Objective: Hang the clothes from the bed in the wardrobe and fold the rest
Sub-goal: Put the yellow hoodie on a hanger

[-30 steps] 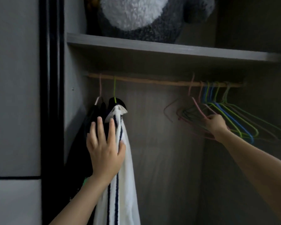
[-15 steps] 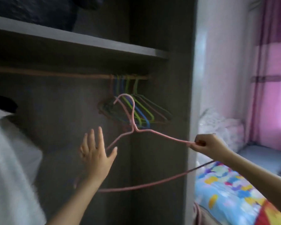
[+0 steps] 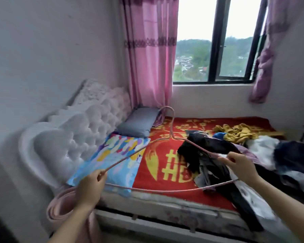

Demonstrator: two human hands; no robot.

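I hold a pink wire hanger (image 3: 154,190) out in front of me over the bed (image 3: 165,200). My left hand (image 3: 90,185) grips its left end and my right hand (image 3: 239,163) pinches its right shoulder; the hook points up toward the window. On the red bedspread (image 3: 158,155) lies a heap of clothes: a dark garment (image 3: 205,155) just beyond the hanger, a yellow one (image 3: 239,133) farther back, and white and dark pieces (image 3: 277,153) at the right. The wardrobe is out of view.
A colourful pillow (image 3: 112,160) and a grey pillow (image 3: 139,123) lie at the bed's head by the white tufted headboard (image 3: 72,132). Pink curtains (image 3: 147,58) frame the window (image 3: 218,41). A pink rolled mat (image 3: 60,207) stands on the floor by the bed.
I have turned from the wardrobe to the bed. My right hand pulled a pink hanger off the rail; my left hand, earlier on hung clothes then open, now grips the hanger's other end.
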